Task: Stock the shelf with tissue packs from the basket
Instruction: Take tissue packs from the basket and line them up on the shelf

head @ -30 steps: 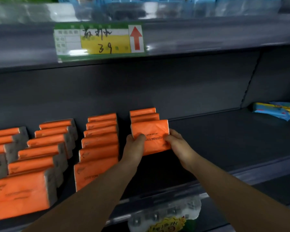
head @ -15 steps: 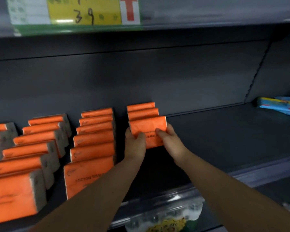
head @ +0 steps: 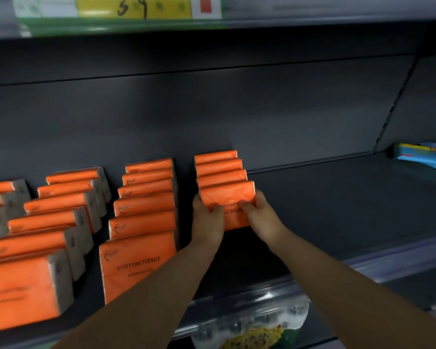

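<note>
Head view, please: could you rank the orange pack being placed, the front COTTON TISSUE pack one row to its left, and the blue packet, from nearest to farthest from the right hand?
1. Orange pack being placed: in the right hand, held with the left hand.
2. Front COTTON TISSUE pack: left, near the shelf edge.
3. Blue packet: far right, at the back.

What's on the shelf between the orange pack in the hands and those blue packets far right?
Nothing: in the head view the dark shelf is bare between the held pack and the blue packets.
</note>
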{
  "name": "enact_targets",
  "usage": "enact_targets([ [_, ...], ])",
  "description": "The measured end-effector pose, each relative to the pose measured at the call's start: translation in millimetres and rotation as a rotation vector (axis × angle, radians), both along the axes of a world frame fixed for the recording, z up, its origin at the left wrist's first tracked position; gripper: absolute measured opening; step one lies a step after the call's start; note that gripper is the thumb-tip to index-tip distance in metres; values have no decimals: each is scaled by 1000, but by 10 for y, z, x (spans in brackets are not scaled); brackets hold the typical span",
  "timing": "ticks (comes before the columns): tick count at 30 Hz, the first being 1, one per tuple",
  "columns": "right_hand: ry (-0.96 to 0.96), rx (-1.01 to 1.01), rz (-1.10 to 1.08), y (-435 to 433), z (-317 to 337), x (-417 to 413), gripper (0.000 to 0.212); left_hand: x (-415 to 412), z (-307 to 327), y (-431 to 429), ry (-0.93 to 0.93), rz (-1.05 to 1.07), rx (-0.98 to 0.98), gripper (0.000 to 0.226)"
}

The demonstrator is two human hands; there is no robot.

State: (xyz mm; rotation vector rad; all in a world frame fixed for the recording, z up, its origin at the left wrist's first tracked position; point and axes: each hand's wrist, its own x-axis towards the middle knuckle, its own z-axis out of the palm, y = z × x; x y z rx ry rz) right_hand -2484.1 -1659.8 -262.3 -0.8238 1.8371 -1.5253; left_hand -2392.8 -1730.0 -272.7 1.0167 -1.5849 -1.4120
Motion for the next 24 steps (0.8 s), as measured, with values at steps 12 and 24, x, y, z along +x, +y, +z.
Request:
enact_targets([
  [12,-3,-4,-15,-23,-55,-15,20,20,22,-52,-62,-40,42,43],
  [24,216,122,-112,133,210,47,63,177,298,78,-421,-56,-266,82],
])
